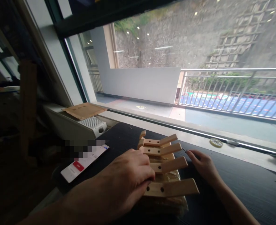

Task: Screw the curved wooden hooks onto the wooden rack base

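Note:
Several bent wooden pieces (171,188), each with dark holes, lie side by side across a block (183,203) wrapped in clear, shiny plastic or tape. My left hand (130,178) is closed over their left ends, fingers curled round one of the middle wooden pieces (173,165); its fingertips are partly hidden. To the right, my right hand (202,162) pinches a thin dark tool (185,150). Its tip is at the raised right end of another wooden piece (173,148); whether it touches, I cannot tell. What kind of tool it is does not show.
A lit phone (85,164) lies left of my left hand on the dark table (253,187). Beyond it, a brown envelope (85,110) rests on a white appliance (74,128). A roll of tape (216,143) sits on the window sill (194,135) behind my right hand.

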`<action>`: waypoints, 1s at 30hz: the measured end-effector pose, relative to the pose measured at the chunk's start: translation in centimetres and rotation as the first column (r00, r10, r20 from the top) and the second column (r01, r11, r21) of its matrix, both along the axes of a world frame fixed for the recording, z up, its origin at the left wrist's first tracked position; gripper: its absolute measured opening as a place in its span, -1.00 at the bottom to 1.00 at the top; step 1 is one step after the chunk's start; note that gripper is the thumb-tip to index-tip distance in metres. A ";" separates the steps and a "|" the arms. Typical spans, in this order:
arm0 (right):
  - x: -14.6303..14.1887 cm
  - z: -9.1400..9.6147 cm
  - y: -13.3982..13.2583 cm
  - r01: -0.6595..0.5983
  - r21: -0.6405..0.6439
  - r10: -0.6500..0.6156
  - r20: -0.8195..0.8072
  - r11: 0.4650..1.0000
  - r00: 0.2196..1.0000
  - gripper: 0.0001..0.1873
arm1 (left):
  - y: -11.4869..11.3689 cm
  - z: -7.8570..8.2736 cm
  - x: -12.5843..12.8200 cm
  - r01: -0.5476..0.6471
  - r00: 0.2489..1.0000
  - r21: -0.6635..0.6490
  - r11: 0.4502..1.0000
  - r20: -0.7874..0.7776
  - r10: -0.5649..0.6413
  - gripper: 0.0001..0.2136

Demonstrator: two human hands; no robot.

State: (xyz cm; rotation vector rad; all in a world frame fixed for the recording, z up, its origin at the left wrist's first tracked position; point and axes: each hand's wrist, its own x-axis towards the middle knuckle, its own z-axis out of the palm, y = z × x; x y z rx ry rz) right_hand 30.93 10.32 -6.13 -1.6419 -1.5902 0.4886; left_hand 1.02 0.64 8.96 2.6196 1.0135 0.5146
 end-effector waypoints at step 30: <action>-0.3 0.5 -0.1 0.010 -0.008 -0.011 -0.098 1.000 0.995 -0.63 | 1.2 -5.4 1.1 0.047 0.999 0.339 0.940 -0.020 -0.043 -0.89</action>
